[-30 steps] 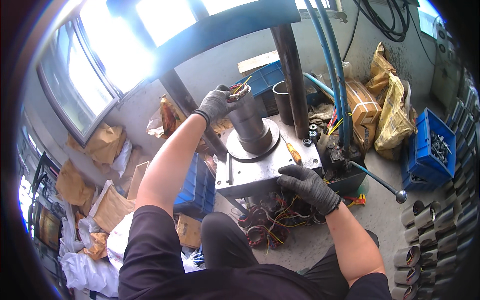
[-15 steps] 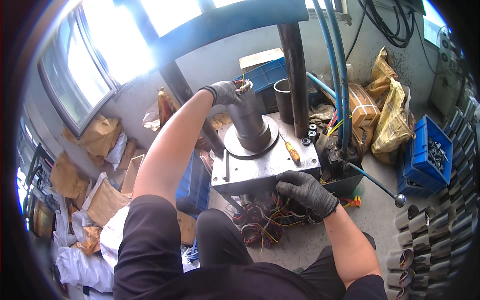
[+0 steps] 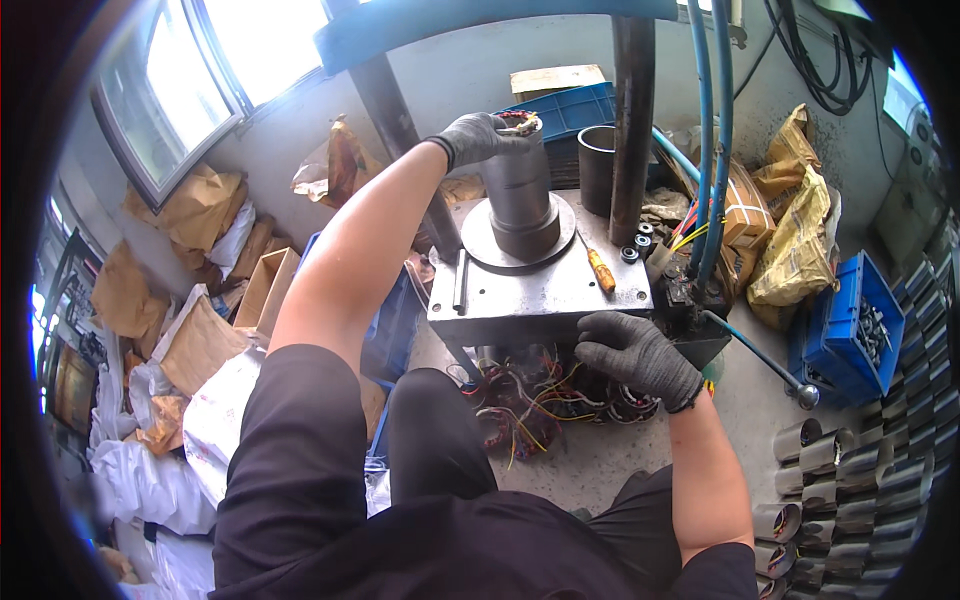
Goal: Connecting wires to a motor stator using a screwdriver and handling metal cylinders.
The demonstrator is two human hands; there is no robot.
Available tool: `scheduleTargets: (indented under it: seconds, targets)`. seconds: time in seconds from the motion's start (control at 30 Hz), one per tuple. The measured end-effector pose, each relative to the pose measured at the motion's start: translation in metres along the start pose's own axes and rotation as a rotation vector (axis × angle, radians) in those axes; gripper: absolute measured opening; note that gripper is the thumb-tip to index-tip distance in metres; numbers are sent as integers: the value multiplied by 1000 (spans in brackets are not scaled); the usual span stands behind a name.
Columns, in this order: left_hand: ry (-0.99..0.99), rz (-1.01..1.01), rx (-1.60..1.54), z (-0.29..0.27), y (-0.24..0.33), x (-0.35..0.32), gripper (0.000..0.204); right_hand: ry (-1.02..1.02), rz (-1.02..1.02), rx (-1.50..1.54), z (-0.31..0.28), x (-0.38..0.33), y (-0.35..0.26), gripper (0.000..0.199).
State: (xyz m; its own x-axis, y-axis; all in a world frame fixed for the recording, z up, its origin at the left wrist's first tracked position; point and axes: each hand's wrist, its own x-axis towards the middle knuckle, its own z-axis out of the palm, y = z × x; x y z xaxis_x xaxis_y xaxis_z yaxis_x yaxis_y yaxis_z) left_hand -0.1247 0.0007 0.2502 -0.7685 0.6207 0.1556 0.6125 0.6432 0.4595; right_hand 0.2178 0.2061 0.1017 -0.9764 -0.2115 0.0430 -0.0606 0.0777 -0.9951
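Metal cylinder, grey, upright on a round plate near the middle of the press table; wires show at its mouth.

Left hand: gloved, touching the cylinder's upper rim; whether it grips, cannot tell.
Right hand: gloved, fingers loosely bent, thumb apart, nothing seen within; by the table's front right corner.

Edges: drilled metal surface between round plate and the table's front edge, with room across that strip.

Obstructions: dark columns, rising at the table's left and right; steel bar, near its left edge; yellow-handled tool, toward its right; small rings, by its right edge; lever, jutting beyond its right side. Coloured wiring, below the table.

Containers: open-topped tube, at the table's rear right, contents hidden; blue crate, well apart to its right, holding small metal parts.
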Motion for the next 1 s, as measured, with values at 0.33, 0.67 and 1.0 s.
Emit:
scheduleTargets:
  seconds: [0.33, 0.67, 1.0]
  targets:
    - [586, -91, -440, 64, -139, -227, 45, 43, -269, -835, 2, -41, -76, 41]
    - [291, -866, -579, 307, -253, -540, 49, -342, 153, -1031, -37, -54, 102, 33]
    - [-76, -1020, -337, 355, -215, -683, 49, -234, 648, -554, -56, -57, 146, 40]
